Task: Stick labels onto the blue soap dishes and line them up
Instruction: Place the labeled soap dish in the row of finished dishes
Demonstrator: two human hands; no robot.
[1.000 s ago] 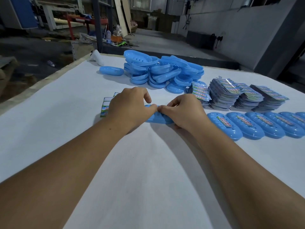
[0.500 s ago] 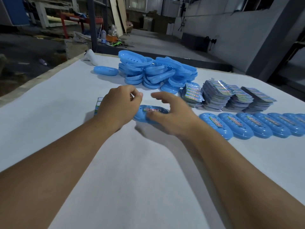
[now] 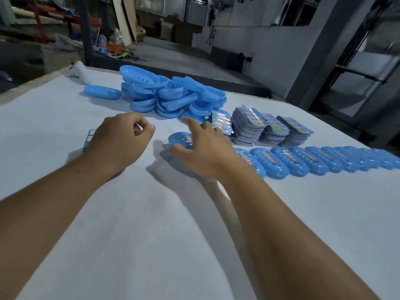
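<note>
My right hand (image 3: 205, 152) grips a blue soap dish (image 3: 180, 138) with a colourful label on its top, thumb on the near side and fingers reaching over it. The dish casts a shadow on the white table (image 3: 151, 224), just left of the row of labelled dishes (image 3: 283, 162). My left hand (image 3: 121, 141) hovers to the left of the dish, fingers curled loosely with nothing seen in them. It partly hides a strip of labels (image 3: 90, 136). Behind lies a pile of unlabelled blue dishes (image 3: 168, 96).
Three stacks of shiny labels (image 3: 268, 126) stand behind the row. A single closed blue dish (image 3: 102, 92) and a white object (image 3: 80, 72) lie at the far left. The table's far edge drops to a workshop floor.
Both hands were pressing on the dish a second ago. My left hand has let go and drawn left, and my right hand has carried the labelled dish rightwards, towards the row.
</note>
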